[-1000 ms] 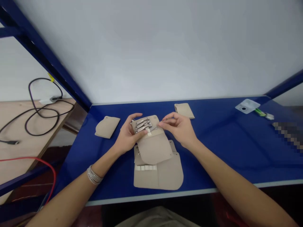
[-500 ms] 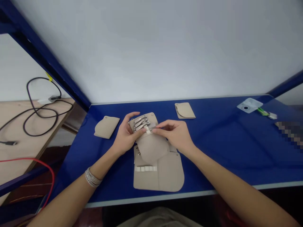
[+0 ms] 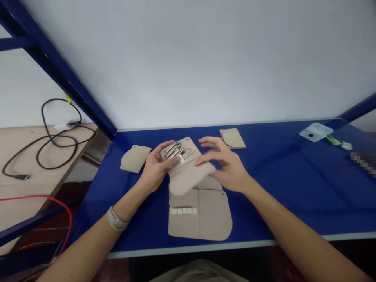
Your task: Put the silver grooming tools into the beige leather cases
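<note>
My left hand [image 3: 157, 166] grips an unfolded beige manicure case [image 3: 190, 145] by its left side, thumb pressed over its inner face. Several shiny nail clippers [image 3: 173, 150] sit in the case near that thumb, beside a white strap. Around the case's right edge, my right hand [image 3: 226, 162] has its fingers apart, touching the tilted flap [image 3: 190, 178]; part of its contact is hidden by the flap. Below, a second open beige case [image 3: 213, 219] lies on the table, with a row of white straps and its upper part covered.
Folded beige cases lie at left [image 3: 135, 158] and back right [image 3: 233, 138] on the blue table [image 3: 282, 176]. A clear plastic piece [image 3: 315, 132] and a green item [image 3: 333, 140] lie far right. Black cable [image 3: 58, 137] coils on the wooden table at left.
My right fingers have spread and come off the clear piece by the straps. The held case's flap has lifted and tilted on its right side. The left hand keeps its grip.
</note>
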{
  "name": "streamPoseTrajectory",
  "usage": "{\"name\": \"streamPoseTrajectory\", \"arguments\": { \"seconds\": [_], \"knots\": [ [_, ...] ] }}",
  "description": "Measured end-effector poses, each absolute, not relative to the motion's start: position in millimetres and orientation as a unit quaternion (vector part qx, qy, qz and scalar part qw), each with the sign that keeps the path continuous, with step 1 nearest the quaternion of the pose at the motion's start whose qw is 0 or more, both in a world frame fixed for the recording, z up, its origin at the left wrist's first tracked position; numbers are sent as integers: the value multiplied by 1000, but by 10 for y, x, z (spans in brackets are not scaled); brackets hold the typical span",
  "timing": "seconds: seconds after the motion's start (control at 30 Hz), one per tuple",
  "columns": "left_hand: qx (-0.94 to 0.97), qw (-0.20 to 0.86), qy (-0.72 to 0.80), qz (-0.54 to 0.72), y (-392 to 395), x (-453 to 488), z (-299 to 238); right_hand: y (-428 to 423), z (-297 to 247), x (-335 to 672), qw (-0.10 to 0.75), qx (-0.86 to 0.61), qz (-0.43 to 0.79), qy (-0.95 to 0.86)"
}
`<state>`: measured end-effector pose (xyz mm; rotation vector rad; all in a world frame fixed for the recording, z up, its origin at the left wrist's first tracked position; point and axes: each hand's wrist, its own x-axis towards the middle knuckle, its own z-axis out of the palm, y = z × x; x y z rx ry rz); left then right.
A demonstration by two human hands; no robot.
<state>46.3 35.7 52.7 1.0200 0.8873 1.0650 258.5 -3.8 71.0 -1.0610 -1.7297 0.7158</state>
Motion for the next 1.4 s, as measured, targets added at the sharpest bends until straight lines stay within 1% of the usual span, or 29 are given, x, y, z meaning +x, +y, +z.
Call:
{"name": "streamPoseTrajectory", "arguments": {
  "seconds": [0.07, 0.1, 0.2, 0.3, 0.37, 0.5, 0.6, 0.93, 1.13, 1.23, 1.4],
  "knots": [
    [481, 642, 381, 460, 302, 503, 518, -30, 638, 2492, 514, -468, 319, -644],
    [489, 645, 376, 452, 275, 523, 519, -21, 604, 2463, 520, -488, 347, -609],
    [456, 692, 380, 412, 223, 565, 546, -4, 542, 2438, 502, -528, 450, -517],
    [411, 719, 419, 373, 221, 574, 587, -17, 535, 2437, 499, -535, 501, -463],
    [427, 700, 454, 349, 227, 566, 598, -30, 533, 2418, 498, -526, 517, -456],
    [502, 625, 509, 313, 219, 549, 579, -41, 500, 2357, 479, -504, 533, -481],
    [529, 604, 504, 320, 201, 554, 568, -39, 474, 2330, 478, -504, 524, -492],
    [583, 581, 459, 335, 161, 627, 614, -35, 453, 2294, 489, -512, 497, -502],
    [611, 568, 446, 326, 174, 603, 627, -41, 492, 2323, 474, -502, 491, -531],
    [637, 550, 435, 321, 175, 596, 606, -53, 492, 2325, 465, -514, 451, -562],
    [659, 544, 430, 292, 168, 594, 580, -99, 466, 2316, 445, -525, 332, -645]
  ]
}}
